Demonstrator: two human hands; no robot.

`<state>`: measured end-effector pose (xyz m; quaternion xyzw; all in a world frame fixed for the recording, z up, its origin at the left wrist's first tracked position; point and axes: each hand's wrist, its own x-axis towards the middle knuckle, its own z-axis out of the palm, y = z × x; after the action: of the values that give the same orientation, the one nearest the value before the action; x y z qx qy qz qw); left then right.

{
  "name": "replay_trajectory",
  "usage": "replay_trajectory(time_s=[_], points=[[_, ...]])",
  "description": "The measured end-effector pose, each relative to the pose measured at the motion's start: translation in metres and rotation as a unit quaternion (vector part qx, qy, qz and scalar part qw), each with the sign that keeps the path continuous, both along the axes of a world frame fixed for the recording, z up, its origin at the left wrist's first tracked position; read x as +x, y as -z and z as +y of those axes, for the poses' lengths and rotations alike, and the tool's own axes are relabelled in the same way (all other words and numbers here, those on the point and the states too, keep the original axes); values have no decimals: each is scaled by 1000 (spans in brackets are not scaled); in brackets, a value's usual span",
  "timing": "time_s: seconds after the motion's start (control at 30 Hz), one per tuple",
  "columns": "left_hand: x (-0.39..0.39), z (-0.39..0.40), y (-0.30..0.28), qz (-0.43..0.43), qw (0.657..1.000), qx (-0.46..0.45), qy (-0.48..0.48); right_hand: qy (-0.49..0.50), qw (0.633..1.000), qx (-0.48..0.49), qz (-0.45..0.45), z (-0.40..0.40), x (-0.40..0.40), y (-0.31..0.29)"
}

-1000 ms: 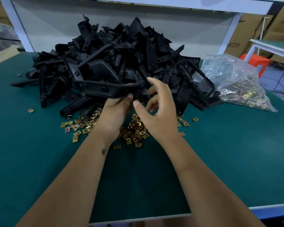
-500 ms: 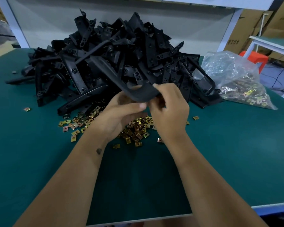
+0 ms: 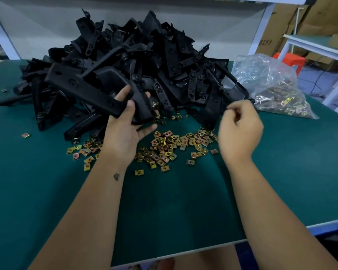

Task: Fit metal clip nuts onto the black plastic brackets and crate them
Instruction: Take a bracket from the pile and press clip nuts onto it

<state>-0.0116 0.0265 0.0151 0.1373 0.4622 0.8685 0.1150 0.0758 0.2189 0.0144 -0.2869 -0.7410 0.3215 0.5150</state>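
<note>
A: Where is the bracket (image 3: 80, 85) in relation to the fingers?

B: It lies in the left hand (image 3: 125, 131). The thumb is on its near end from above and the other fingers curl around it from below, so the hand grips it. The long black bar of the bracket goes up and to the left from the hand, and it is tilted.

A: And the right hand (image 3: 240, 131)?

B: It is apart from the bracket, to the right, above the table (image 3: 183, 207). The fingers are curled in and the fingertips are together. If a nut is between them, it cannot be seen; the hand is blurred.

A: How do the arms lie?

B: Both forearms reach forward over the green table. The left palm is turned up, and of the right hand one sees the back.

A: Where are the other parts?

B: The nuts (image 3: 164, 147) lie loose on the table, just under and between the two hands. Behind them is the big pile (image 3: 144, 61) of black brackets.

A: Any containers?

B: A clear bag (image 3: 269, 84) is at the right, beside the pile. It holds more nuts, mostly at its lower end.
</note>
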Motion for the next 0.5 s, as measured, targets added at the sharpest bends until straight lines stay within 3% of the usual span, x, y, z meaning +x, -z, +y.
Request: replay_trajectory(time_s=[0.07, 0.17, 0.27, 0.5], points=[[-1, 2, 0, -19, 1000, 14, -7, 14, 996, -46, -75, 18, 8, 4], [-4, 5, 1, -61, 997, 24, -39, -94, 964, -76, -237, 31, 15, 12], [-6, 6, 1, -71, 995, 20, -68, -154, 897, 19, -414, 20, 17, 13], [-13, 0, 2, -79, 985, 36, -149, -253, 810, 85, -522, -36, 28, 10]])
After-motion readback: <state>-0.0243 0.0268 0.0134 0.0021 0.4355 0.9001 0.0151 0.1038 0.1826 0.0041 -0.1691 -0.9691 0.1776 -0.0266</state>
